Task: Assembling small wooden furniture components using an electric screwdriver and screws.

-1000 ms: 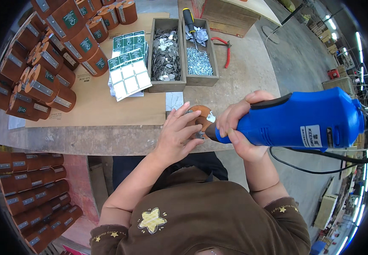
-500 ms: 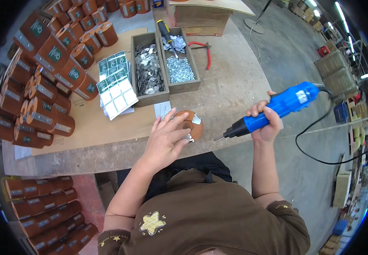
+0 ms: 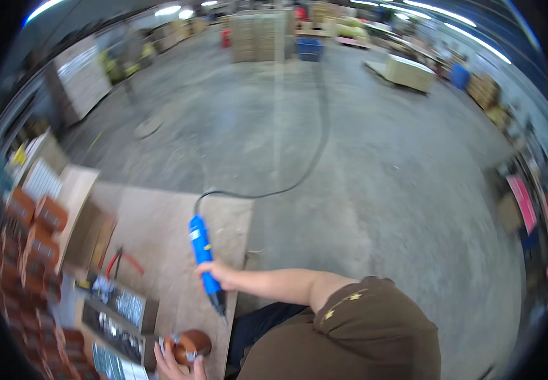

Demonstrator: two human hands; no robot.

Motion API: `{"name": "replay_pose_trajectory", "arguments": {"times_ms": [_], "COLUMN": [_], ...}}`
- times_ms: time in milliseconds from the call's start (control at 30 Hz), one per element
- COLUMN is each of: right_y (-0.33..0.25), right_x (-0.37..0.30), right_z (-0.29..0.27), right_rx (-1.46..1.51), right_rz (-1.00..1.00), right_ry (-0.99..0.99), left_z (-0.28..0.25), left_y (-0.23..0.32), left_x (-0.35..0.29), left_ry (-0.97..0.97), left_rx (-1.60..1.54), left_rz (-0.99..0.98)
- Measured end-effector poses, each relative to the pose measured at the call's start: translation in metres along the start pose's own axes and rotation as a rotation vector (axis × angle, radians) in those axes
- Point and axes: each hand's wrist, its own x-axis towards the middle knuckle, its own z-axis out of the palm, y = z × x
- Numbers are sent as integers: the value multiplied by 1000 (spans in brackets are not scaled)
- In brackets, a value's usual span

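My right hand (image 3: 219,273) is wrapped round a blue electric screwdriver (image 3: 199,244), its dark bit end pointing down over the bench near the edge. A black cord (image 3: 267,194) runs from the tool's rear across the floor. At the lower edge, my left hand (image 3: 171,367) has its fingers and thumb against an orange-brown cylinder (image 3: 198,342) standing on the bench. The bit is apart from the cylinder. Part of the left hand is cut off by the picture's edge, and blur hides fine detail.
Beside the cylinder stand a wooden tray of flat metal pieces (image 3: 111,329) and a tray of screws (image 3: 128,305). Red-handled pliers (image 3: 133,263) lie beyond on the bench (image 3: 173,237). Many cylinders (image 3: 38,250) are stacked at left. Label sheets (image 3: 119,364) lie at the lower edge.
The view has swung to the right, bringing in more of the workshop floor, while the bench has shifted to the lower left. Both hands keep to the same things.
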Motion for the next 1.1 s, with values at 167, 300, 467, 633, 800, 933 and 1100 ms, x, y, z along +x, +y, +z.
{"name": "replay_pose_trajectory", "arguments": {"times_ms": [167, 300, 467, 633, 800, 933, 1100], "right_y": [-11, -6, -2, -1, -3, -9, -4], "right_x": [-17, -14, -8, -12, -12, -17, -11], "right_z": [7, 7, 2, 4, 7, 6, 5], "right_rx": [16, 54, 67, 43, 45, 50, 47], "right_rz": [-151, -206, -198, -204, -200, -206, -181], "right_ry": [28, -2, -36, -36, -36, -38, -62], "left_z": [15, 19, 19, 18, 20, 21, 21], "left_y": [18, 16, 12, 15, 14, 16, 14], "left_x": [18, 18, 19, 17, 18, 18, 17], "left_ry": [-9, 79, 96, 114, 131, 149, 130], "left_rx": [345, 365, 358, 346, 347, 320, 325], "left_rz": [181, 197, 205, 202, 181, 193, 157]}}
